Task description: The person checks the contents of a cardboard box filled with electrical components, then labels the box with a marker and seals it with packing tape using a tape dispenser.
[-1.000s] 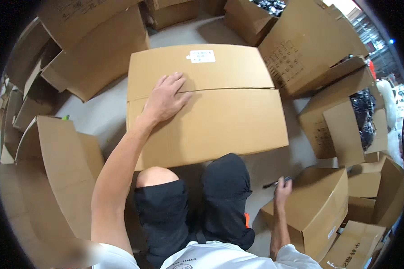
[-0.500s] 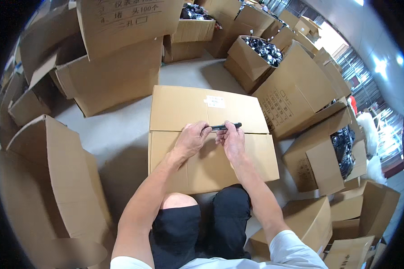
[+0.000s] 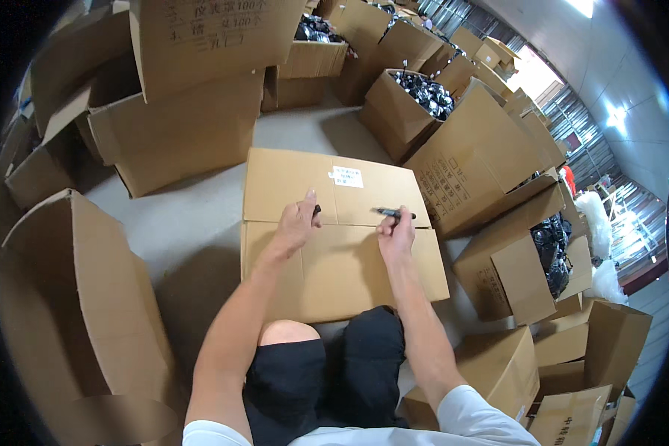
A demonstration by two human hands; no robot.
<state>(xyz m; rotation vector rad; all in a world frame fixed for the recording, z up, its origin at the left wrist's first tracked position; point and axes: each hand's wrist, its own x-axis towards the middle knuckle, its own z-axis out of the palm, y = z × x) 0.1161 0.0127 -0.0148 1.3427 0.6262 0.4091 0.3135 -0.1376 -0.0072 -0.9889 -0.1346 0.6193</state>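
A closed cardboard box (image 3: 342, 271) stands in front of my knees, its two top flaps meeting along a middle seam. On the far flap is a white label (image 3: 347, 177) with writing. Over the seam, my right hand (image 3: 396, 239) grips a black marker pen (image 3: 395, 214), its uncapped tip toward the left. My left hand (image 3: 297, 225) is closed around a small black pen cap (image 3: 317, 210), apart from the marker and above the left part of the box top.
An open cardboard box (image 3: 104, 297) stands close on the left, and a larger one (image 3: 186, 134) beyond it. On the right are several open boxes, one holding black plastic-wrapped items (image 3: 551, 253). Another box (image 3: 394, 111) of black wrapped parts stands farther back.
My hands have moved apart and the cap has come off the marker. The cap went left in my left hand; the marker stayed in my right. The view has shifted slightly.
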